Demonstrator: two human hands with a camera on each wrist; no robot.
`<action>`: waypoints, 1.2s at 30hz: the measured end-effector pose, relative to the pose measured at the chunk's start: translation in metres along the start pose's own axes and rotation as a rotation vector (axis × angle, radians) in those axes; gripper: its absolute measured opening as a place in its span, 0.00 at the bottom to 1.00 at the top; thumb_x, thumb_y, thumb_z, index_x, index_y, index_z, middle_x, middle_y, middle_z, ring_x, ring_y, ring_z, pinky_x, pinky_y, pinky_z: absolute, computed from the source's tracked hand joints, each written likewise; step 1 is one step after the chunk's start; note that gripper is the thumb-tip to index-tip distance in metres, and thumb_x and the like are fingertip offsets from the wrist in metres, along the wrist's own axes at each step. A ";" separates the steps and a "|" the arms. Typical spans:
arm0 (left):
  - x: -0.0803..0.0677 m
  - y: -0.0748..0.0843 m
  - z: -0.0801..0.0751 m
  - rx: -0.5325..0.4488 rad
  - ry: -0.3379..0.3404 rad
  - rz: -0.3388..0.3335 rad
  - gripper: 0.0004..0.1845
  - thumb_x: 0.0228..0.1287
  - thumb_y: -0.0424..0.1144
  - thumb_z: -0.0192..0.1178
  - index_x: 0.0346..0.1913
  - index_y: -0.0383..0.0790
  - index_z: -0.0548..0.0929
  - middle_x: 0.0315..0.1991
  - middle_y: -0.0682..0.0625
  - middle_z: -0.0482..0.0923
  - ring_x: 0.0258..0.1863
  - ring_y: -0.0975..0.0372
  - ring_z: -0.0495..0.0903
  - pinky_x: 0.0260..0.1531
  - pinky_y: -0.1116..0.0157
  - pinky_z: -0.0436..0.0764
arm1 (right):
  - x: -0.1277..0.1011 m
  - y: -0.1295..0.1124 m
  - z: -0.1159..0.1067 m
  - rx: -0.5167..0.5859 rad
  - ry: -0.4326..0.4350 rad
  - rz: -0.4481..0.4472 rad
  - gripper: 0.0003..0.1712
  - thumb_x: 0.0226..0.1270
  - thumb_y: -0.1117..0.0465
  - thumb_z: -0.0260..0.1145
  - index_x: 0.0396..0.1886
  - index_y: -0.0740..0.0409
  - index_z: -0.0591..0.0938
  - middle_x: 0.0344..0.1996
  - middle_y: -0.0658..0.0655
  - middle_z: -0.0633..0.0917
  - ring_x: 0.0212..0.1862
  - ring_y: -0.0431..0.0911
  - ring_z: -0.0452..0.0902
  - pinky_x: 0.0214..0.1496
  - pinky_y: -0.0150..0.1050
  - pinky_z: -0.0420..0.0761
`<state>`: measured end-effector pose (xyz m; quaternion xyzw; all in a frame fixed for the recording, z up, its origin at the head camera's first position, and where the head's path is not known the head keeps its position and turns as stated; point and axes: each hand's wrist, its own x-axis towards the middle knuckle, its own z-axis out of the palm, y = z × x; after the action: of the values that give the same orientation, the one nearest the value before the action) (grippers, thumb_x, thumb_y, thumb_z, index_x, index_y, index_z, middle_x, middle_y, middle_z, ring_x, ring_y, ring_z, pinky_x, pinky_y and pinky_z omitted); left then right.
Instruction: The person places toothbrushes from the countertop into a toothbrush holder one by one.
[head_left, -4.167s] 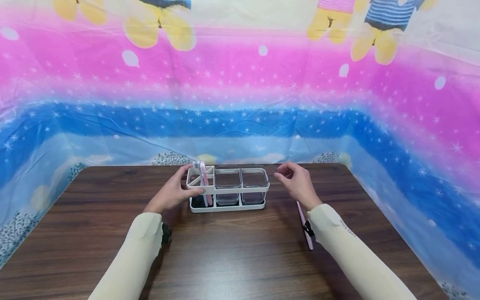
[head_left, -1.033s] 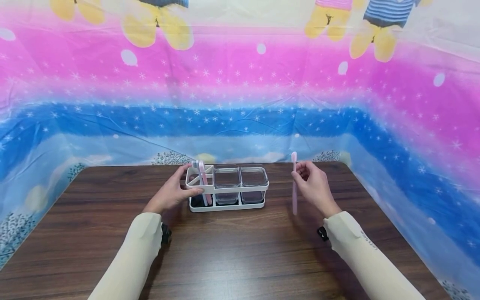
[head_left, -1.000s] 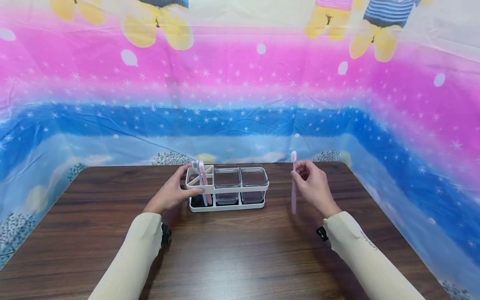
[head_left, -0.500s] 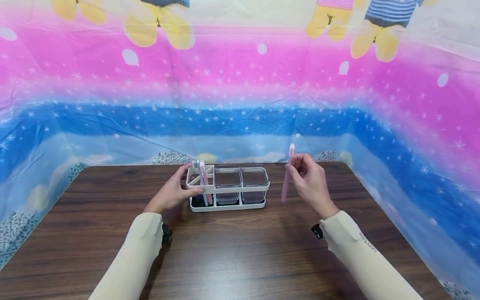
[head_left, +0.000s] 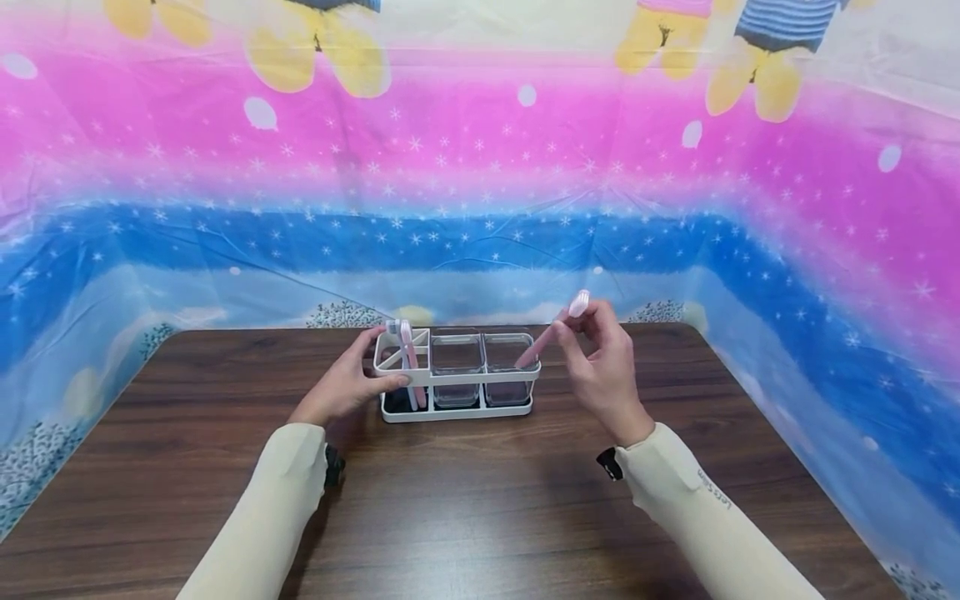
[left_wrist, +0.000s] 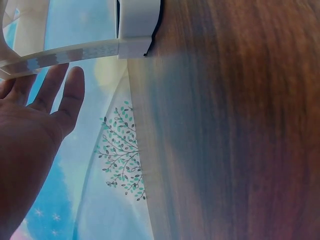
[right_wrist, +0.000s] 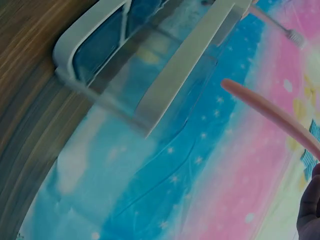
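A white toothbrush holder (head_left: 483, 378) stands toward the table's back in the head view. My left hand (head_left: 347, 385) grips its left end, thumb on the front rail and fingers behind. Two toothbrushes (head_left: 408, 354), one pale and one pink, stand bristles up in the divided left section. My right hand (head_left: 602, 371) pinches a pink toothbrush (head_left: 537, 345) near its head. Its handle slants down left, and the end overlaps the right clear cup (head_left: 510, 394) in the head view. In the right wrist view the handle (right_wrist: 272, 112) is apart from the holder's rail (right_wrist: 182, 65).
Another clear cup (head_left: 456, 395) sits in the holder's middle section. The wooden table (head_left: 465, 508) runs back to a printed cloth (head_left: 480, 233) hanging behind and around it. Black straps show at both wrists.
My right hand has picked the pink toothbrush up off the table, then moved left toward the holder and tilted the handle end leftward. My left hand has stayed on the holder.
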<state>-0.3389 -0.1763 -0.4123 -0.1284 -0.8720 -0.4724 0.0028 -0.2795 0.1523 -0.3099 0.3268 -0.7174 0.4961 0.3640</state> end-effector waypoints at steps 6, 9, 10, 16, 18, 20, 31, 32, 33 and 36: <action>0.000 0.000 0.000 0.018 0.005 -0.002 0.54 0.49 0.59 0.69 0.74 0.48 0.49 0.58 0.37 0.66 0.49 0.48 0.73 0.45 0.50 0.74 | 0.000 -0.007 0.020 0.091 0.023 -0.046 0.10 0.56 0.84 0.60 0.36 0.77 0.69 0.32 0.69 0.76 0.36 0.45 0.74 0.42 0.34 0.74; 0.000 0.000 0.000 0.015 0.004 -0.002 0.54 0.50 0.59 0.69 0.74 0.48 0.49 0.58 0.37 0.67 0.48 0.48 0.74 0.44 0.51 0.75 | -0.002 -0.011 0.031 0.121 0.036 -0.063 0.11 0.55 0.85 0.60 0.36 0.78 0.69 0.33 0.70 0.76 0.37 0.49 0.74 0.44 0.36 0.75; 0.000 0.000 -0.001 0.014 0.003 -0.003 0.54 0.50 0.59 0.69 0.74 0.48 0.49 0.57 0.37 0.67 0.48 0.48 0.74 0.44 0.51 0.75 | -0.002 -0.012 0.036 0.134 0.043 -0.073 0.12 0.54 0.86 0.60 0.36 0.77 0.70 0.33 0.69 0.76 0.37 0.49 0.75 0.44 0.36 0.75; 0.001 0.000 -0.001 0.007 -0.002 -0.009 0.54 0.50 0.59 0.69 0.74 0.48 0.49 0.58 0.36 0.66 0.48 0.48 0.73 0.45 0.51 0.74 | -0.001 -0.017 0.062 0.217 0.012 -0.100 0.12 0.54 0.86 0.60 0.36 0.74 0.72 0.33 0.66 0.78 0.39 0.54 0.76 0.47 0.40 0.74; 0.000 -0.001 -0.001 0.008 -0.003 -0.006 0.54 0.50 0.59 0.69 0.74 0.48 0.49 0.58 0.36 0.66 0.49 0.48 0.73 0.46 0.49 0.74 | -0.001 -0.017 0.070 0.218 -0.013 -0.084 0.12 0.56 0.84 0.61 0.37 0.72 0.72 0.34 0.64 0.78 0.40 0.53 0.76 0.48 0.41 0.75; 0.000 -0.001 -0.001 0.009 -0.001 -0.006 0.54 0.49 0.59 0.69 0.74 0.49 0.49 0.59 0.36 0.66 0.50 0.47 0.73 0.48 0.48 0.73 | -0.002 -0.010 0.079 0.220 -0.030 -0.071 0.11 0.57 0.83 0.61 0.37 0.71 0.72 0.34 0.64 0.78 0.40 0.53 0.76 0.46 0.41 0.75; 0.001 0.001 0.000 0.011 0.005 0.009 0.53 0.50 0.57 0.70 0.73 0.46 0.50 0.60 0.35 0.66 0.51 0.47 0.73 0.50 0.47 0.71 | -0.008 0.023 0.117 0.091 -0.125 0.047 0.06 0.66 0.64 0.63 0.40 0.57 0.75 0.35 0.51 0.80 0.37 0.42 0.75 0.39 0.38 0.75; 0.001 0.001 0.000 0.007 0.004 0.008 0.53 0.50 0.57 0.70 0.74 0.46 0.50 0.60 0.35 0.65 0.51 0.47 0.73 0.50 0.47 0.71 | -0.008 0.024 0.119 0.079 -0.140 0.060 0.06 0.66 0.63 0.63 0.41 0.57 0.76 0.35 0.50 0.80 0.37 0.41 0.75 0.39 0.37 0.75; 0.001 0.001 0.000 0.003 0.002 0.007 0.53 0.50 0.57 0.70 0.74 0.46 0.50 0.60 0.35 0.65 0.51 0.47 0.73 0.50 0.48 0.71 | -0.008 0.025 0.120 0.068 -0.153 0.070 0.06 0.66 0.63 0.63 0.41 0.56 0.76 0.35 0.50 0.79 0.36 0.41 0.74 0.39 0.37 0.75; 0.001 0.001 0.000 -0.009 -0.002 0.008 0.53 0.50 0.57 0.70 0.73 0.46 0.50 0.60 0.35 0.65 0.51 0.47 0.73 0.50 0.48 0.72 | -0.008 0.027 0.125 0.033 -0.194 0.096 0.06 0.67 0.62 0.63 0.41 0.55 0.77 0.34 0.49 0.79 0.36 0.40 0.73 0.39 0.37 0.76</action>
<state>-0.3397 -0.1757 -0.4114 -0.1326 -0.8692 -0.4763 0.0031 -0.3223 0.0421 -0.3598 0.3446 -0.7557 0.4907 0.2634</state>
